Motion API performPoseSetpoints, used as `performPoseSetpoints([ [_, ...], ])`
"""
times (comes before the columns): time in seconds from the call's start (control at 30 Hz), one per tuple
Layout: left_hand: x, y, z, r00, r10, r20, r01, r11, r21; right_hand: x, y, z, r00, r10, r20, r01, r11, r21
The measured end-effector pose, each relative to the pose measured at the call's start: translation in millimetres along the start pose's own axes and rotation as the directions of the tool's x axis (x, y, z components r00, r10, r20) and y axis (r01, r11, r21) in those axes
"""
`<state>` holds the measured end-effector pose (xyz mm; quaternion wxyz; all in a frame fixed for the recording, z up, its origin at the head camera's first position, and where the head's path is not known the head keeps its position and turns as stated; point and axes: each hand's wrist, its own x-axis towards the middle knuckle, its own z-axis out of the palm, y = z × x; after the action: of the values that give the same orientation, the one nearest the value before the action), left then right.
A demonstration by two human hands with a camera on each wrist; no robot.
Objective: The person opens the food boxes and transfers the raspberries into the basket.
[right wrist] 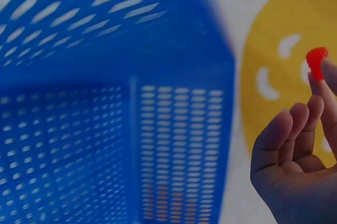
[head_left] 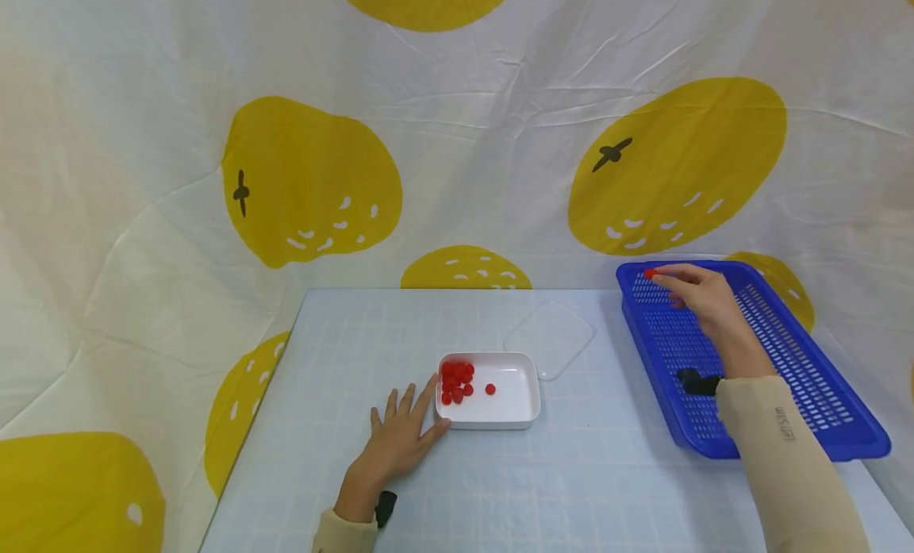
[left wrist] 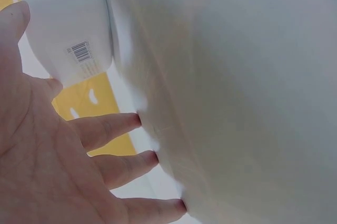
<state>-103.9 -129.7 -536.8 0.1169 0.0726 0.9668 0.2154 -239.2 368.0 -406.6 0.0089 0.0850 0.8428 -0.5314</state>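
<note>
My left hand (head_left: 401, 435) rests with spread fingers at the left side of a white rectangular container (head_left: 510, 406), its thumb and forefinger touching the wall. Inside the container, several red raspberries (head_left: 454, 382) are bunched at the left, and one lies apart nearer the middle. In the left wrist view, a barcode label shows on the container (left wrist: 58, 29). Above the far left corner of a blue plastic basket (head_left: 646, 355), my right hand (head_left: 703, 297) pinches a small red raspberry (right wrist: 316, 61) between thumb and forefinger; its bumpy surface shows in the right wrist view.
A clear, thin-rimmed lid (head_left: 550, 339) lies on the table behind the container. The slotted basket stands at the table's right side. A white cloth printed with yellow fruit (head_left: 314, 180) hangs behind the table (head_left: 500, 489).
</note>
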Motion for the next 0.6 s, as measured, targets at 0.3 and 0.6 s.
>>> performPoseSetpoints([
  [0.3, -0.7, 1.6, -1.0, 1.000, -0.001, -0.005, 0.001, 1.000, -0.007, 26, 49, -6, 0.993, 0.110, 0.044, -0.108, 0.994, -0.033],
  [0.6, -0.2, 0.7, 0.0, 1.000, -0.006, -0.002, 0.006, 1.000, -0.012, 31, 66, -1, 0.981, 0.178, 0.080, -0.180, 0.984, 0.017],
])
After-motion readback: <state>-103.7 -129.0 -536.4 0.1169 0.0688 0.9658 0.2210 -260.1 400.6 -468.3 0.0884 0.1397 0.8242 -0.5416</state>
